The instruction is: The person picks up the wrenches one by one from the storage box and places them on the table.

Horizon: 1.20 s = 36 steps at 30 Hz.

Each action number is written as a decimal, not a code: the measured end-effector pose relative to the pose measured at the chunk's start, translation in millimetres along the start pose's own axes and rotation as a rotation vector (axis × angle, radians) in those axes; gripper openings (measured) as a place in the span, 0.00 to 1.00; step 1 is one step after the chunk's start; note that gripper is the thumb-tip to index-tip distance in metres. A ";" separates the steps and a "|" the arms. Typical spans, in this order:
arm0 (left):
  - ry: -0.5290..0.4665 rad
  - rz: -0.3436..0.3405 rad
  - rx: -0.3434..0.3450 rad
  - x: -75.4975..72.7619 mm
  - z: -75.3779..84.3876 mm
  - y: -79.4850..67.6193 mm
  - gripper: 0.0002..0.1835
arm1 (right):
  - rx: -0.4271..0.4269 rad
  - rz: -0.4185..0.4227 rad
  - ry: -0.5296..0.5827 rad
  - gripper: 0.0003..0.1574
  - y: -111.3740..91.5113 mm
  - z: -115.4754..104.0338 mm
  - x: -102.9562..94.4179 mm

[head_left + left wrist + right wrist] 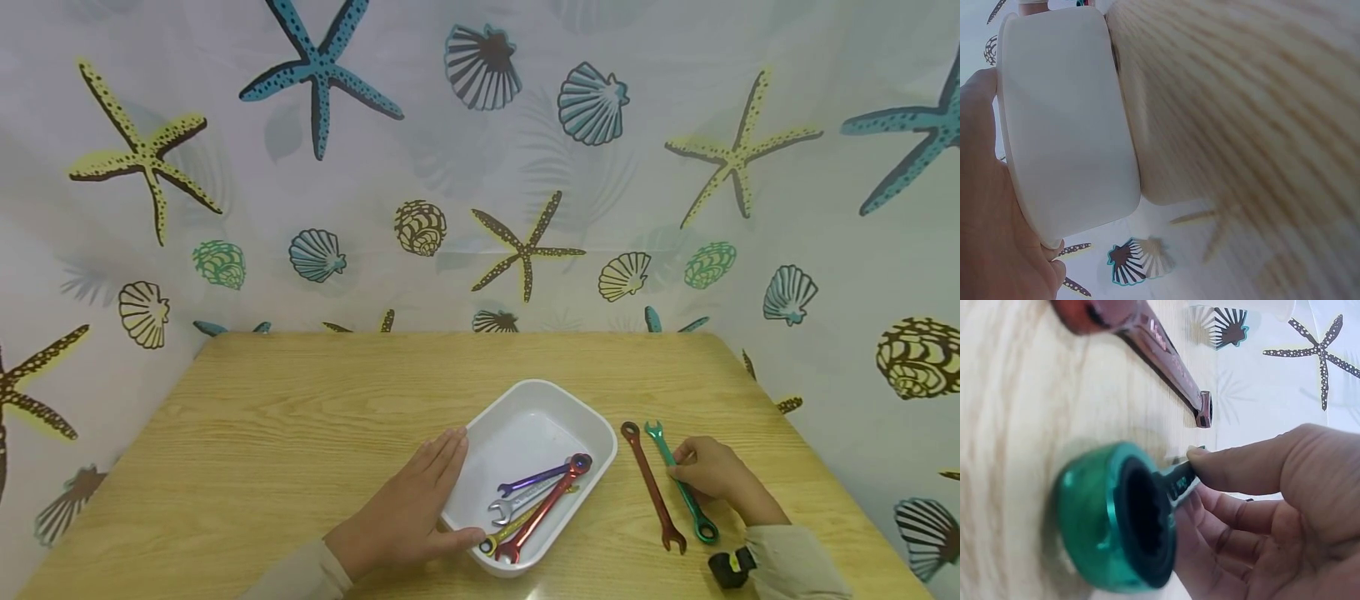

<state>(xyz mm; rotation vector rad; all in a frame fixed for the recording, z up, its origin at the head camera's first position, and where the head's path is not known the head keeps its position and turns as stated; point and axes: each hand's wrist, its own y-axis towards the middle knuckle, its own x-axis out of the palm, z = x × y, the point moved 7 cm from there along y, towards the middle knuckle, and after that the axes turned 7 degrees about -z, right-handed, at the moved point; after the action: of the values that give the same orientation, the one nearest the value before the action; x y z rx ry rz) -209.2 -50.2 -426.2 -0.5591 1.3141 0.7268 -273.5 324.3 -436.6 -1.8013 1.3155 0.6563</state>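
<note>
A white plastic bin (pixel 528 408) sits on the table. Inside it lie a purple wrench (pixel 534 479), a silver wrench (pixel 517 502), a yellow wrench (pixel 512 527) and a red wrench (pixel 546 512), overlapping. My left hand (pixel 420 500) rests against the bin's left rim, fingers straight and thumb reaching over the near corner. In the left wrist view it lies along the rim beside the bin's outer wall (pixel 1066 125). My right hand (pixel 712 471) pinches a green ratcheting wrench (pixel 678 483) by its shaft, between thumb and fingers; its ring end (pixel 1094 519) points toward the wrist camera.
A dark red wrench (pixel 652 483) lies on the table between the bin and the green wrench. The wooden table (pixel 315 400) backs onto a curtain (pixel 450 167) printed with starfish and shells. A black wrist device (pixel 729 568) sits by the right sleeve (pixel 791 558).
</note>
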 end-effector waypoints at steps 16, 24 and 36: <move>-0.007 -0.012 -0.012 1.9 -1.2 0.6 0.55 | 0.033 0.047 -0.038 0.11 -1.0 4.1 0.0; -0.006 -0.012 -0.012 2.1 -1.4 0.5 0.56 | 0.034 0.050 -0.036 0.11 -1.5 3.9 -0.2; -0.012 -0.010 -0.006 0.7 -0.6 0.0 0.55 | 0.027 0.057 -0.055 0.12 -1.5 4.3 -0.8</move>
<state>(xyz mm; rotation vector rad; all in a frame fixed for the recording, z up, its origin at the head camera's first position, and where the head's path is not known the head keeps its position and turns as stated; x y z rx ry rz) -209.5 -50.6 -427.0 -0.5655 1.2971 0.7251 -272.1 328.6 -437.9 -1.7172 1.3366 0.7109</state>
